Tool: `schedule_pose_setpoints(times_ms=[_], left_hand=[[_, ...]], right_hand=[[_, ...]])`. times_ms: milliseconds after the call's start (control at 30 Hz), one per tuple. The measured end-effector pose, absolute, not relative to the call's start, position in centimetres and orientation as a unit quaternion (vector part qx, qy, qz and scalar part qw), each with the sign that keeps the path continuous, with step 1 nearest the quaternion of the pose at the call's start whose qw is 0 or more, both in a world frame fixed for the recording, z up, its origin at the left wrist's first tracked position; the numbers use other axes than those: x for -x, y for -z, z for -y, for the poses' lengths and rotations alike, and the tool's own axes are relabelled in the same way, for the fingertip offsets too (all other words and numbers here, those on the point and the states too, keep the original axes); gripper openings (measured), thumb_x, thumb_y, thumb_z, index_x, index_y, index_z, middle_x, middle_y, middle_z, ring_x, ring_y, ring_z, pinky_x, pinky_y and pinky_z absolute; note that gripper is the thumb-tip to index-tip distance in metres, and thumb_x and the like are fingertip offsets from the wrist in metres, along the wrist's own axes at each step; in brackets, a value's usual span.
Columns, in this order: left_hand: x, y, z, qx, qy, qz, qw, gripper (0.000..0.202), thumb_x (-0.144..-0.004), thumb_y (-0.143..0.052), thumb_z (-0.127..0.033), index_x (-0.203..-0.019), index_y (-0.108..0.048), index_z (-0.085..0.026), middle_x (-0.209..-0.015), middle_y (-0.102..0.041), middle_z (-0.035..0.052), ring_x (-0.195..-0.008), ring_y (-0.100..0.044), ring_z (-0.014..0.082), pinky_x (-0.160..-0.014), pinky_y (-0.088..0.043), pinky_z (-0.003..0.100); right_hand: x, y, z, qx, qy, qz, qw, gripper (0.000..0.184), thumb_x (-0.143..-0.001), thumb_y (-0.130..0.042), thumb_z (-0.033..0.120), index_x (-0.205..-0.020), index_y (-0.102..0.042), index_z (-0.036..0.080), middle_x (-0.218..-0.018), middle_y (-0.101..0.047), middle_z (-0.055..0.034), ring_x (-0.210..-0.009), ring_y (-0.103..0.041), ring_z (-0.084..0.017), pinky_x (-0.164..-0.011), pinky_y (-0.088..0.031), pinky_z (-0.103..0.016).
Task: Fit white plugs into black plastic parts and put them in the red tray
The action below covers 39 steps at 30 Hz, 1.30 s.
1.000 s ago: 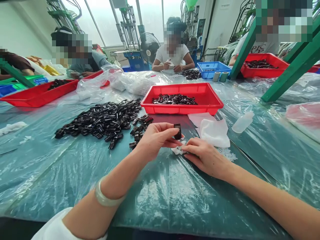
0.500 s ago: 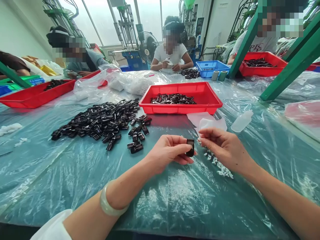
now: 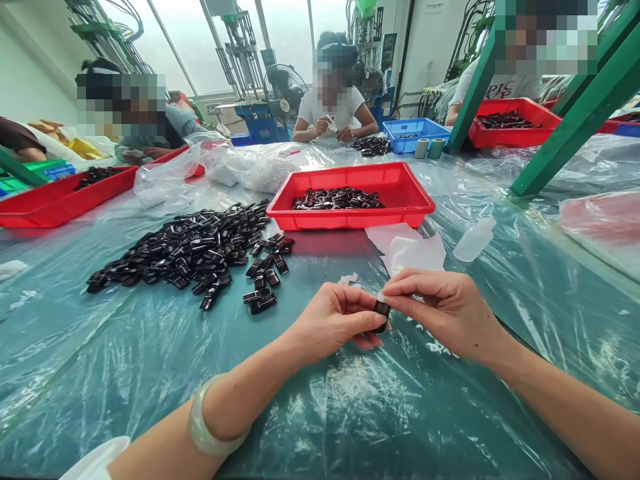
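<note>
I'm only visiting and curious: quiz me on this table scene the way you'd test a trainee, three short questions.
1. True or false: the left hand pinches a small black part, and the fingertips of the right hand are at it.
2. Where is the loose pile of black parts? A) left of the red tray; B) inside a blue bin; C) under the person's wrists.
3. What lies to the right of the white cloth?
Key: 1 true; 2 A; 3 a pale plastic bottle.
</note>
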<state>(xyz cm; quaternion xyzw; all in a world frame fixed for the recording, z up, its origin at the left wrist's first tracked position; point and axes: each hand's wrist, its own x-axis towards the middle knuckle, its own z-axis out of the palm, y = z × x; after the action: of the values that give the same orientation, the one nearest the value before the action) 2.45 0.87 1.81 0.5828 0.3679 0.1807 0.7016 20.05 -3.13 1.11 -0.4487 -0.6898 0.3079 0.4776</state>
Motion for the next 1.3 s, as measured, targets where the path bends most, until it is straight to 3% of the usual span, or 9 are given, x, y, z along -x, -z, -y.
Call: schedule_pose_setpoints(times_ms=[600,1300], left_hand=[[-2.65,-1.69,-0.70,-0.580,-0.199,-0.380,0.692,0.013,-0.069,-0.067,-0.021,-0.076,-0.068,-0.010,-0.064,-0.064,0.0033,-0.055,-0.062,0.0125,-0.051,-0.050,0.020],[-2.73,-1.37,-0.78,-0.575,-0.209,-0.400,0.682,0.012,-0.068,-0.068,-0.022,-0.072,-0.069,-0.011,-0.061,-0.063,0.0006,-0.053,-0.062,0.0114,-0.053,-0.052,0.021]], right_hand=[[-20.28,-1.56,3.35,0.442,-0.271,0.735,0.437,0.016,-0.079,-0.058,0.012,-0.074,-0.071,0.019,-0.071,-0.064,-0.0004,-0.060,-0.056,-0.009,-0.053,-0.044,-0.021],[-20.30,-0.91,3.25,0.444,-0.319,0.731,0.408,0.019,-0.083,-0.055,0.015,-0.084,-0.072,0.024,-0.076,-0.061,-0.0008,-0.063,-0.053,-0.010,-0.053,-0.041,-0.023]])
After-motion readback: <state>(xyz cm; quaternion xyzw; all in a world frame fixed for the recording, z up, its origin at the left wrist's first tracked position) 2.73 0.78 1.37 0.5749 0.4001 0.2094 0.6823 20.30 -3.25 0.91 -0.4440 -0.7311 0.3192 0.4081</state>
